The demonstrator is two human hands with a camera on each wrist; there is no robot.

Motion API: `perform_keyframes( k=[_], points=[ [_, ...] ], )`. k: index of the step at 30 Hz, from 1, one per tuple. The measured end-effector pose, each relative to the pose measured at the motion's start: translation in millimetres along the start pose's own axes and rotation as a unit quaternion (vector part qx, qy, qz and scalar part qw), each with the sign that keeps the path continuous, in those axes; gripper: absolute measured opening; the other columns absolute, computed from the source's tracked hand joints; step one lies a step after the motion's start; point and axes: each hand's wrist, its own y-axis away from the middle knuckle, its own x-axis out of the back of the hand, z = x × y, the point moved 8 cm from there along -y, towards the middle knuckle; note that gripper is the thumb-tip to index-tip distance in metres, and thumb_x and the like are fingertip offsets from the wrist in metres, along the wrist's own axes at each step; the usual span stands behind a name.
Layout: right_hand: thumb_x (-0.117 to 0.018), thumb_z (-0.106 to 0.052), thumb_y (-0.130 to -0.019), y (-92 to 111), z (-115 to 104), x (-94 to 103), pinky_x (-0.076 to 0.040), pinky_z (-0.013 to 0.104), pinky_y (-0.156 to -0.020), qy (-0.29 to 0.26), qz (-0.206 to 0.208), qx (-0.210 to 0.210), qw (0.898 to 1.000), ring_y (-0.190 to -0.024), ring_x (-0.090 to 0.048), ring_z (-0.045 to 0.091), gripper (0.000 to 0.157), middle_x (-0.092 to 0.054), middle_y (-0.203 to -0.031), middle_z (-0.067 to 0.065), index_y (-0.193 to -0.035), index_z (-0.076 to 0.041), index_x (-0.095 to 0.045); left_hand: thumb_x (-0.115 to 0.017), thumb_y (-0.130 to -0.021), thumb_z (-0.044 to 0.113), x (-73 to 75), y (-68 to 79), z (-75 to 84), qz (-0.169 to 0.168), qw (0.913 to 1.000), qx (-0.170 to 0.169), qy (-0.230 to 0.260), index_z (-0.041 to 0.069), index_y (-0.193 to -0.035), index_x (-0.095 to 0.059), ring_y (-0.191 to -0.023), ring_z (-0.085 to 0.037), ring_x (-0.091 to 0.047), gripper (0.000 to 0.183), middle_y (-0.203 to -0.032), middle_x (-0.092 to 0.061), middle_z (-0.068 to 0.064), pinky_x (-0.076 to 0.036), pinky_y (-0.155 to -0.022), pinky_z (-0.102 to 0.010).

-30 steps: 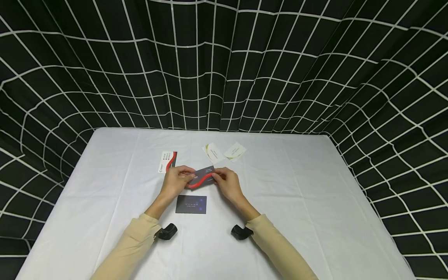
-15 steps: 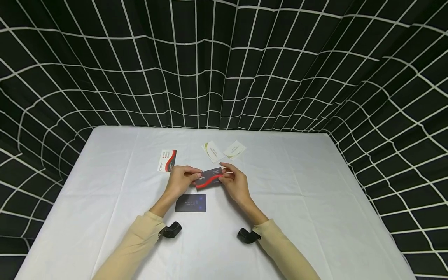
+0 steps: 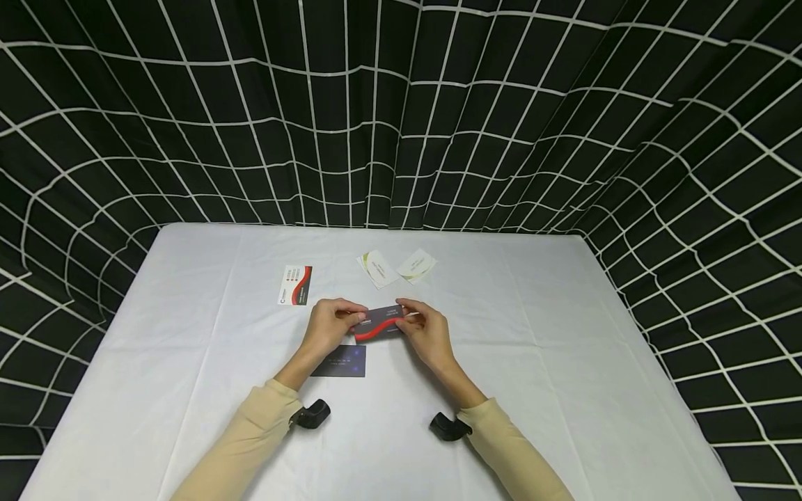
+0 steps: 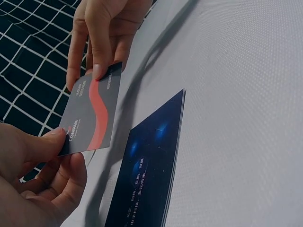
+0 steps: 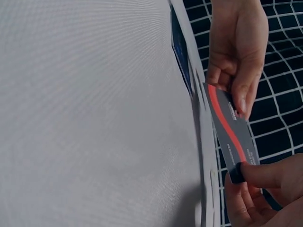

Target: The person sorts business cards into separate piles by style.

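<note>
Now slightly further right, the grey business card (image 3: 380, 321) is still being handled above the tabletop (image 3: 532, 313), midway between its side edges, left hand (image 3: 327, 327) and right hand (image 3: 429, 335) fingers pinching opposite ends.

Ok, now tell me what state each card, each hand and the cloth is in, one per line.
Gray card with a red wave: held up, tilted
Left hand: pinching that card's left end
Right hand: pinching its right end
Dark blue cards: stacked, lying flat
White card with a red wave: lying flat
White-and-green cards: lying flat, slanted
White cloth: spread, lightly creased
</note>
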Motion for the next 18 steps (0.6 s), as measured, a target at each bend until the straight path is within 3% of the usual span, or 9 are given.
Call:
perform_keyframes(
  k=[7, 11, 14, 18],
  points=[
    [-0.073, 0.012, -0.079, 4, 0, 3.7, -0.045, 0.011, -0.058, 0.002, -0.005, 0.005, 1.0, -0.077, -0.067, 0.032, 0.035, -0.067, -0.093, 0.023, -0.113, 0.008, -0.068, -0.075, -0.084, 0.002, -5.8, 1.4, 3.7, -0.011, 0.9997, -0.013, -0.015, 0.0, -0.092, -0.078, -0.062, -0.018, -0.064, 0.008, -0.083, -0.071, -0.008, -0.049, -0.055, -0.02],
    [-0.072, 0.013, -0.08, 12, -23, 10.5, -0.048, 0.014, -0.061, 0.011, -0.011, 0.004, 1.0, -0.078, -0.067, 0.038, 0.032, -0.065, -0.093, 0.028, -0.111, 0.014, -0.066, -0.075, -0.084, 0.001, -10.5, 2.9, 5.7, -0.024, 0.9996, -0.008, -0.013, -0.002, -0.092, -0.077, -0.064, -0.021, -0.065, 0.009, -0.084, -0.073, -0.01, -0.048, -0.054, -0.019],
    [-0.073, 0.009, -0.081, 15, -18, 14.7, -0.049, 0.015, -0.062, 0.029, -0.006, 0.005, 1.0, -0.076, -0.067, 0.03, 0.029, -0.067, -0.091, 0.022, -0.109, 0.011, -0.068, -0.075, -0.083, 0.001, -15.1, 4.0, 8.1, -0.032, 0.999, -0.021, -0.021, -0.002, -0.091, -0.077, -0.064, -0.019, -0.066, 0.009, -0.084, -0.073, -0.011, -0.049, -0.053, -0.019],
    [-0.077, 0.003, -0.08, 15, 8, 16.1, -0.049, 0.015, -0.061, 0.043, 0.001, 0.006, 0.999, -0.073, -0.066, 0.02, 0.028, -0.068, -0.088, 0.013, -0.108, 0.005, -0.071, -0.076, -0.083, 0.001, -20.6, 5.4, 12.3, -0.037, 0.9967, -0.048, -0.054, -0.001, -0.089, -0.077, -0.064, -0.013, -0.064, 0.007, -0.082, -0.072, -0.008, -0.049, -0.054, -0.02]
  ],
)
